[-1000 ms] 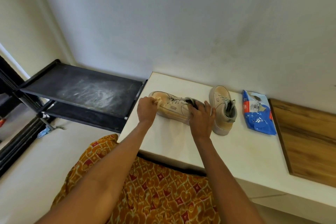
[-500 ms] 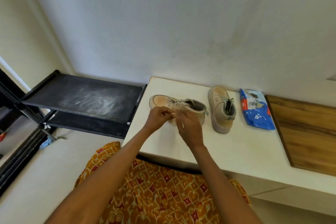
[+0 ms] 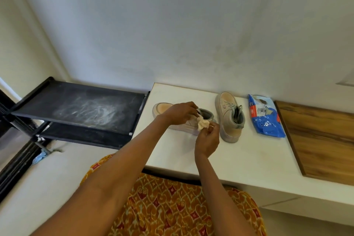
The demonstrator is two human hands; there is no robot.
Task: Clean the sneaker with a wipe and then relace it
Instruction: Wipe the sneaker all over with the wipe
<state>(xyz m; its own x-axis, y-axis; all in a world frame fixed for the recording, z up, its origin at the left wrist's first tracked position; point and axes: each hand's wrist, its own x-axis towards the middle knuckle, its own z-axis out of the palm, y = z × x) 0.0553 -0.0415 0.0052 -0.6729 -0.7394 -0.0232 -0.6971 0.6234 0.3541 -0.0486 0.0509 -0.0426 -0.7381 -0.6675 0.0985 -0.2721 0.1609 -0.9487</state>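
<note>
Above sneaker (image 3: 164,110): both hands (image 3: 180,113) (image 3: 207,138) pinch crumpled wipe (image 3: 203,125); pack (image 3: 265,117) shut.

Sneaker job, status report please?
Left hand and right hand both pinch crumpled wipe. Sneaker lies on table behind them. Nothing blocking.

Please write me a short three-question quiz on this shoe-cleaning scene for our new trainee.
1. True or false: both hands hold the crumpled wipe.
2. Which thing lies nearest the wooden board? A. the blue wipes packet B. the black rack C. the sneaker on its side
3. Fill in: the second sneaker points its toe toward the ____.

Key:
1. True: the left hand and right hand both pinch it.
2. A
3. wall
</note>
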